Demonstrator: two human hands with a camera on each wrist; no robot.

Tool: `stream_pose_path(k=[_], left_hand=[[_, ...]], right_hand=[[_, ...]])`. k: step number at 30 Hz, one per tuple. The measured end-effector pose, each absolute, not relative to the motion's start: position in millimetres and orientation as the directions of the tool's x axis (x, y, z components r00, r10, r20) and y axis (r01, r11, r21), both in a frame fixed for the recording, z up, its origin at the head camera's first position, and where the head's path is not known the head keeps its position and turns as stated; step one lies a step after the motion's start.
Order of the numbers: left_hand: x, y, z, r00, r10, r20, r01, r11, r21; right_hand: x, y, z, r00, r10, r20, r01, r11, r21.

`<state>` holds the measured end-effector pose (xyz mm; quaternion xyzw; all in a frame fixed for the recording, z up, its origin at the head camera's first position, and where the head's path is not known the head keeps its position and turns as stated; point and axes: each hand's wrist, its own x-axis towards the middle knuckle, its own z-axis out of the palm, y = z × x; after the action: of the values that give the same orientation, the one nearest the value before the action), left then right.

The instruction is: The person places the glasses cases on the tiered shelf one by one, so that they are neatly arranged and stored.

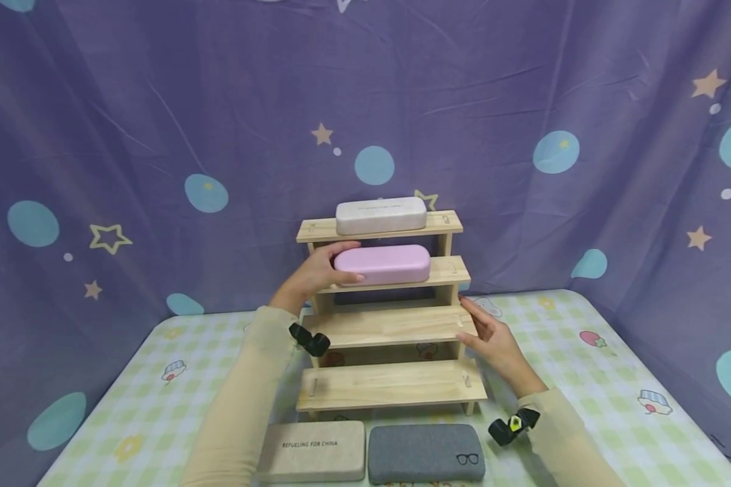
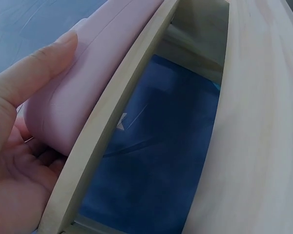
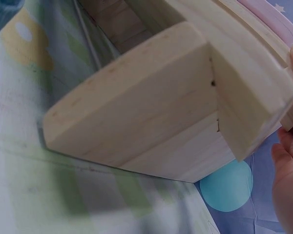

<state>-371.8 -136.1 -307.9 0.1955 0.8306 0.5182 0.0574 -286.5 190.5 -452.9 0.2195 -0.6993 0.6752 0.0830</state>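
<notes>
My left hand (image 1: 324,272) grips the left end of a pink glasses case (image 1: 382,264), its thumb along the front and the fingers around the back. The case lies lengthwise on the second tier from the top of a stepped wooden display rack (image 1: 390,385). Close up in the left wrist view, the thumb presses on the pink glasses case (image 2: 95,63) beside the board's edge. At the rack's right side, my right hand (image 1: 492,339) holds the end of the third board between thumb and fingers. The right wrist view shows that hand (image 3: 289,170) at the board's end.
A white glasses case (image 1: 381,216) sits on the top tier. In front of the rack lie a beige case (image 1: 313,452) with lettering and a grey case (image 1: 425,453) with a glasses print. A purple curtain (image 1: 231,101) hangs behind the checked tablecloth (image 1: 201,365).
</notes>
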Motion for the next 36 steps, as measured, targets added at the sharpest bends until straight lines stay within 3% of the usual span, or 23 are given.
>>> stream_pose_path(k=[8,23,36], left_hand=[[-370.6,-137.4,-307.6,-0.919,0.382,0.092,0.259,0.413,0.873],[-355.3,-166.0,-311.9,-0.876,0.442,0.192,0.315,0.225,0.922],[-314.3,-180.1,-330.7,-0.88,0.308,0.362,0.443,0.256,0.859]], right_hand=[[-287.8,190.8,-453.4,-0.892,-0.196,0.408,-0.414,-0.011,-0.91],[-286.4,190.1,-452.7,-0.891,-0.195,0.409,-0.416,-0.006,-0.909],[-285.7,189.8,-451.3,-0.894,-0.195,0.402,-0.405,-0.03,-0.914]])
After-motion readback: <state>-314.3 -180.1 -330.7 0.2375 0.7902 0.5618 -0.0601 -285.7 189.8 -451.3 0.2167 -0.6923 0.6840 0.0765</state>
